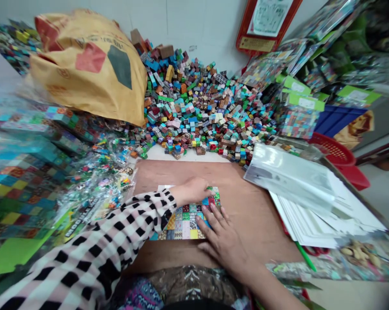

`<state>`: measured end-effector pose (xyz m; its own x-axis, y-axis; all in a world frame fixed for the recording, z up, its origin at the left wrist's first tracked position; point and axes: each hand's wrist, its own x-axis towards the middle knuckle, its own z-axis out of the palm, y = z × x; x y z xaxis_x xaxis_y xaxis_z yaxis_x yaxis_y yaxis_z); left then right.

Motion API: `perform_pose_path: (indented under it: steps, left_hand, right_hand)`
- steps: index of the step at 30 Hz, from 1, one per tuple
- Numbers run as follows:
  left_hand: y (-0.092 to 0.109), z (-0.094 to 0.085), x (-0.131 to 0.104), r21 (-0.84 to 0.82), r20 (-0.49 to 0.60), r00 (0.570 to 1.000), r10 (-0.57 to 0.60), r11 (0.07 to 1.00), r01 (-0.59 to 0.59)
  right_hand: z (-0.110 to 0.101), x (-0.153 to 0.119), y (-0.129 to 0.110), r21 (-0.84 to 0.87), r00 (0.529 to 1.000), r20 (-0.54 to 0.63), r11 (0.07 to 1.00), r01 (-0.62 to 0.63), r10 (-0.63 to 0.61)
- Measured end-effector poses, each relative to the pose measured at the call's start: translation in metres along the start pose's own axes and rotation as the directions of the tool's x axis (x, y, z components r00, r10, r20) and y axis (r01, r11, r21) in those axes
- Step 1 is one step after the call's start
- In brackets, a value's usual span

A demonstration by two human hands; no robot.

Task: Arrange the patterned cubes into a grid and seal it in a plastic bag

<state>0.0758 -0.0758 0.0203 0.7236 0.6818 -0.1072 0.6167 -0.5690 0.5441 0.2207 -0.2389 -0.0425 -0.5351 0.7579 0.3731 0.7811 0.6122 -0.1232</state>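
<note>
A flat mosaic of small patterned cubes [184, 224] lies on the brown board [252, 206]. My left hand [194, 190], in a checked sleeve, reaches over its upper part; the fingers are curled at a green cube near the top right corner, and whatever is between the fingertips is too small to make out. My right hand [222, 234] rests with spread fingers on the lower right part of the mosaic and holds nothing. The left forearm hides the mosaic's upper left part.
Behind the board is a large heap of loose cubes [197, 107], with a yellow sack [94, 69] to its left. Bagged cubes [23, 189] stand at the left. White cards [310, 224] under clear plastic sleeves [291, 176] and a green pen [306, 256] lie right.
</note>
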Motion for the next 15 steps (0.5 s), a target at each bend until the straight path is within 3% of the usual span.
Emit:
perform_pose_path:
  steps: [2,4,6,7,8,10,12,15]
  left_hand:
    - [-0.003,-0.009,-0.017,-0.019,-0.050,0.999,0.012,1.000,-0.013]
    - [-0.010,-0.018,-0.041,-0.048,-0.112,0.994,0.017,0.999,-0.023]
    - [-0.020,-0.021,-0.069,-0.179,-0.315,0.947,-0.066,0.984,0.009]
    - [-0.026,-0.020,-0.083,-0.242,-0.391,0.911,-0.131,0.970,0.036]
    - [-0.031,-0.017,-0.097,-0.297,-0.463,0.862,-0.206,0.953,0.068]
    - [-0.037,-0.007,-0.121,-0.425,-0.533,0.762,-0.368,0.895,0.135]
    - [-0.037,0.006,-0.139,-0.527,-0.541,0.682,-0.492,0.831,0.181]
    - [-0.028,0.025,-0.154,-0.658,-0.483,0.638,-0.599,0.729,0.187]
  right_hand:
    - [-0.012,0.000,0.009,0.198,0.997,0.029,0.977,-0.073,0.069]
    - [-0.022,0.000,0.020,0.454,0.963,0.069,0.852,-0.262,0.260]
    - [-0.025,0.002,0.030,0.701,0.841,0.121,0.554,-0.449,0.528]
    - [-0.024,0.003,0.034,0.798,0.748,0.153,0.366,-0.479,0.646]
    - [-0.021,0.005,0.036,0.856,0.677,0.204,0.207,-0.474,0.708]
    - [-0.012,0.010,0.036,0.908,0.600,0.250,0.030,-0.417,0.760]
    - [-0.002,0.016,0.033,0.925,0.602,0.240,0.008,-0.379,0.762]
    - [0.012,0.026,0.028,0.910,0.633,0.232,0.065,-0.410,0.739]
